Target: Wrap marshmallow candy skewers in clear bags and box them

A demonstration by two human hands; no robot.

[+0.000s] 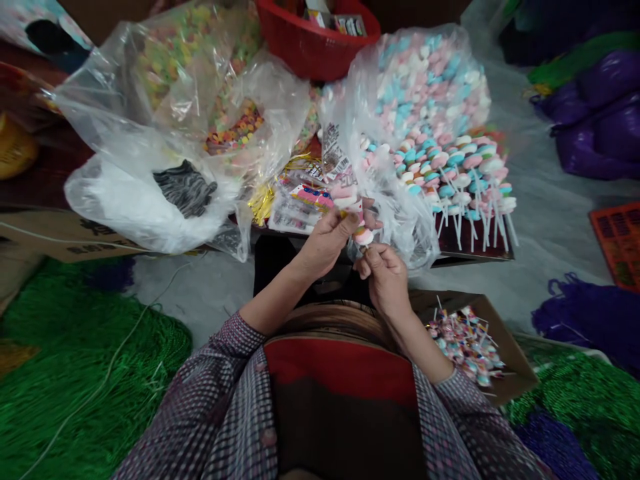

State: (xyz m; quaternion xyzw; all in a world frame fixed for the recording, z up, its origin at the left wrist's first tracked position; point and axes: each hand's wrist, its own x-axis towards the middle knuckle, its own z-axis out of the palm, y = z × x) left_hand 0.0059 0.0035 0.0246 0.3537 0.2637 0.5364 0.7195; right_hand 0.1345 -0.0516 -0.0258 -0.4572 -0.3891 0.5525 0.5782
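Over the table's front edge, both my hands are closed on one marshmallow lollipop [363,236], a stack of pink and white sweets on a stick. My left hand [324,245] grips its upper part between thumb and fingers. A printed pink bit, perhaps a wrapper, shows there, but the fingers cover most of it. Below, my right hand [387,275] pinches the stick end. Just behind lie flat printed wrappers [295,212] and a bunch of gold twist ties [261,203]. To the right, many marshmallow lollipops [455,167] are piled with their white sticks pointing towards me.
A clear bag of pink, blue and white marshmallows [425,80] stands behind the pile. Bags of gummy sweets [200,60], a white bag [130,200] and a red basin [320,47] fill the rest. Wrapped lollipops lie in a cardboard box [517,370]. Green strands [90,360] cover the floor left.
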